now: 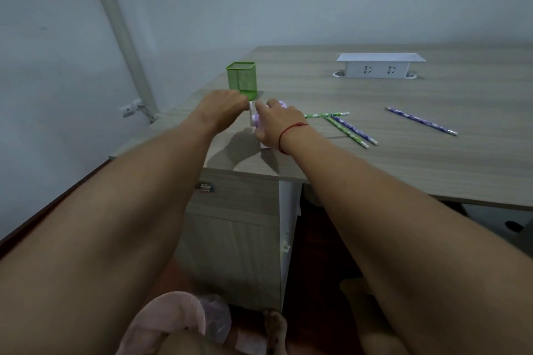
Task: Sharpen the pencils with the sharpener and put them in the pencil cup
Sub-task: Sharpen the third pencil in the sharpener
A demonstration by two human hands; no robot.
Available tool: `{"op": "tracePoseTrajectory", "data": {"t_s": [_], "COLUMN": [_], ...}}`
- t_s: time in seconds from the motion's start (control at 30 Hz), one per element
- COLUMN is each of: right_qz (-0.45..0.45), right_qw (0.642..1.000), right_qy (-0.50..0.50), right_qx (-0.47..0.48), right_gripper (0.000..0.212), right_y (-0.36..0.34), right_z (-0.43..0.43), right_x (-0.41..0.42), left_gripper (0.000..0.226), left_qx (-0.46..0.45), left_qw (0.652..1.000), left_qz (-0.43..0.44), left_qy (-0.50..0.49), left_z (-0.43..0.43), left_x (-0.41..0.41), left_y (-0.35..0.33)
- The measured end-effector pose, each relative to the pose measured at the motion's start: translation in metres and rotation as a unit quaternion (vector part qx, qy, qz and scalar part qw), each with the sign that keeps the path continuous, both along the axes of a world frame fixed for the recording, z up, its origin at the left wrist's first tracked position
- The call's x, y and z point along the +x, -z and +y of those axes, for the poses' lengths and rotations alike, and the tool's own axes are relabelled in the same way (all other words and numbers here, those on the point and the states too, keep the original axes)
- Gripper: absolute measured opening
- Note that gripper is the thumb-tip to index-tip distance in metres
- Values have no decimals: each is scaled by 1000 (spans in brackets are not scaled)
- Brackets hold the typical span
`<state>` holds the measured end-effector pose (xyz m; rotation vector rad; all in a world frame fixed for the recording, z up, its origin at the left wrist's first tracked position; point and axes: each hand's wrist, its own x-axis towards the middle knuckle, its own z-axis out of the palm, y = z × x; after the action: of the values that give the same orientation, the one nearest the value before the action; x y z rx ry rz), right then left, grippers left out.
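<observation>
R hand (274, 124) gripped the purple sharpener (255, 121) from above, hiding most of it. L hand (227, 105) met its white end w/ fingertips hidden; couldn't tell its grip.

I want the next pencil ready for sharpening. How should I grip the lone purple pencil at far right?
Pinch the lone purple pencil mid-shaft from above, fingers across its width. It lies flat and slanted on the desk, apart from the other pencils, with bare desk on both sides.
</observation>
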<state>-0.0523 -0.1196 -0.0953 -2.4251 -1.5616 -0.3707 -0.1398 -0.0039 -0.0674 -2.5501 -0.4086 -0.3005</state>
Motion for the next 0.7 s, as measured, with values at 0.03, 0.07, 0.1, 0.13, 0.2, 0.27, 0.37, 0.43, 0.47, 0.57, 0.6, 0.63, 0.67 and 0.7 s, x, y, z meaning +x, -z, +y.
{"op": "tracePoseTrajectory", "data": {"t_s": [0.03,0.07,0.1,0.13,0.2,0.27,0.37,0.43,0.47,0.57,0.6,0.63,0.67,0.7], "right_qz": [3,6,11,15,24,32,41,42,42,44,45,46,47,47], "right_qw": [1000,1000,1000,999,999,999,998,998,998,997,997,997,996,996], "right_qy": [1,1,-1,-1,6,17,22,24,26,30,31,33,34,35], "right_qx": [-9,-17,-25,-29,-34,-38,-39,-45,-46,-53,-55,-57,-61,-64], "right_gripper": [42,42,41,39,38,36,34,34,34,37,38,39,40,41], "right_y": [-3,-6,-9,-10,-13,-14,-15,-15,-15,-15,-15,-15,-16,-16], "right_z": [0,-1,-2,-3,-3,-3,-2,-3,-3,-2,-1,0,0,0], "right_x": [0,0,0,-1,-3,-6,-9,-10,-10,-9,-8,-8,-8,-8], "left_gripper": [26,25,24,23,24,24,23,22,22,23,23,21,19,18], "left_qx": [10,11,2,-10,-22,-33,-57,-87,-104,-152,-157,-159,-161,-166], "left_qw": [1000,1000,1000,999,998,996,991,986,984,976,976,976,976,976], "left_qz": [-12,-20,-30,-43,-65,-80,-112,-137,-144,-153,-150,-146,-144,-143], "left_qy": [8,10,9,8,13,18,38,39,32,11,5,1,0,3], "left_z": [0,-1,-4,-8,-15,-23,-34,-41,-44,-52,-54,-55,-56,-56], "left_x": [-1,-2,-5,-8,-13,-21,-30,-34,-35,-36,-36,-37,-39,-40], "left_y": [-3,-4,-5,-5,-5,-3,5,13,15,15,15,15,16,19]}}
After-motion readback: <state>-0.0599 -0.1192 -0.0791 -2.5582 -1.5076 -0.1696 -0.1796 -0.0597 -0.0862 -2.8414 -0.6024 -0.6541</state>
